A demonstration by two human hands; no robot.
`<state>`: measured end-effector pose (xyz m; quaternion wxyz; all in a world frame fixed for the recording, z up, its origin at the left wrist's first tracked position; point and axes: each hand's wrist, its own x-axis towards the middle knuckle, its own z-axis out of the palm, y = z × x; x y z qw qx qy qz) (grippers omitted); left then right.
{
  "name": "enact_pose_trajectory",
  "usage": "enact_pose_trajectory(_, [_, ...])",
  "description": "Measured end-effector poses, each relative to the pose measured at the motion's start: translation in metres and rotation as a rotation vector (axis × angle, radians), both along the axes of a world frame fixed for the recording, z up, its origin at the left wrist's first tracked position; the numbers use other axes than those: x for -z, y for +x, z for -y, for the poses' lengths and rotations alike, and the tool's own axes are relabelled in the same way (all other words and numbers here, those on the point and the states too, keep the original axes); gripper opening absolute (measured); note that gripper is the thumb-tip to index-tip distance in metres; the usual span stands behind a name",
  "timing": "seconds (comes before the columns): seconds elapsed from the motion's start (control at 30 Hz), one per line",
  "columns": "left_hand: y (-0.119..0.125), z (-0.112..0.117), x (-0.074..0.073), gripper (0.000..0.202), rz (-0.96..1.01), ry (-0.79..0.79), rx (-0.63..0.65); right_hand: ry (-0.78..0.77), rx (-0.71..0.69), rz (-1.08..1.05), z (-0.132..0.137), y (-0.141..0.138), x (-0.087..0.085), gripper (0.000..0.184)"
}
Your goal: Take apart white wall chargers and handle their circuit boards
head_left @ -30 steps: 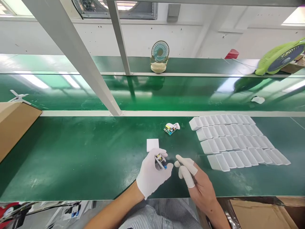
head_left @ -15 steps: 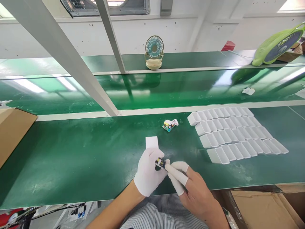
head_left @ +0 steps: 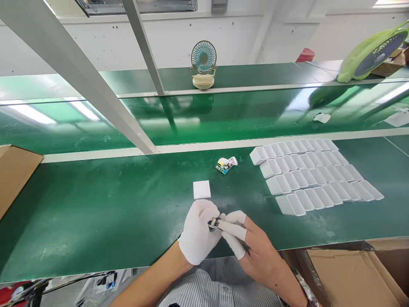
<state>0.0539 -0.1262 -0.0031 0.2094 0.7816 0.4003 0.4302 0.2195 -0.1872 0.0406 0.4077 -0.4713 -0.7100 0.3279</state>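
My left hand (head_left: 200,232), in a white glove, is closed around a small circuit board (head_left: 214,222) with dark and yellowish parts. White finger cots cover several fingers of my right hand (head_left: 244,238); these fingertips pinch the board's right side, close against the left glove. Much of the board is hidden by the fingers. Just beyond my hands a white square piece (head_left: 202,189) lies flat on the green table. Farther back and to the right sits another circuit board (head_left: 225,165), green with yellow and white parts.
Rows of nested white plastic cases (head_left: 315,177) lie on the table (head_left: 96,213) at right. A cardboard box (head_left: 17,175) stands at the left edge, and an open carton (head_left: 354,277) is below right. A slanted white post (head_left: 96,85) crosses the left. Small fan (head_left: 203,64) and green fan (head_left: 372,53) stand behind.
The view has shifted slightly. Both hands stay together on the small board, which has tilted a little, and the right fingers have moved slightly over it. The white square piece now shows more fully.
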Motion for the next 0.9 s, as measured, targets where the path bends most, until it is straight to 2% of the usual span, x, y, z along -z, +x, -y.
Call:
enact_pose_trajectory(0.4, [-0.004, 0.002, -0.003, 0.012, -0.077, -0.05, 0.122, -0.09, -0.173, 0.047, -0.011, 0.019, -0.001, 0.042])
enact_pose_trajectory(0.53, [-0.002, -0.001, -0.006, 0.019, -0.12, -0.06, 0.123, -0.088, -0.181, 0.043, -0.013, 0.018, 0.001, 0.039])
enact_pose_trajectory(0.63, [0.0, -0.006, -0.009, 0.018, -0.142, -0.047, 0.102, -0.058, -0.128, 0.034, -0.011, 0.016, 0.001, 0.039])
enact_pose_trajectory(0.7, [0.0, -0.007, -0.01, 0.008, -0.127, -0.028, 0.06, -0.05, -0.072, 0.003, -0.006, 0.019, 0.001, 0.041])
enact_pose_trajectory(0.73, [0.0, -0.007, -0.01, 0.01, -0.131, -0.016, 0.029, -0.053, -0.037, -0.012, -0.004, 0.022, 0.001, 0.042])
enact_pose_trajectory(0.8, [0.0, -0.006, -0.01, 0.025, -0.194, -0.012, -0.03, -0.066, 0.062, 0.004, -0.001, 0.032, 0.006, 0.042])
enact_pose_trajectory(0.9, [0.004, -0.003, -0.013, 0.041, -0.319, -0.134, 0.015, -0.072, 0.256, 0.203, -0.006, 0.05, 0.028, 0.042])
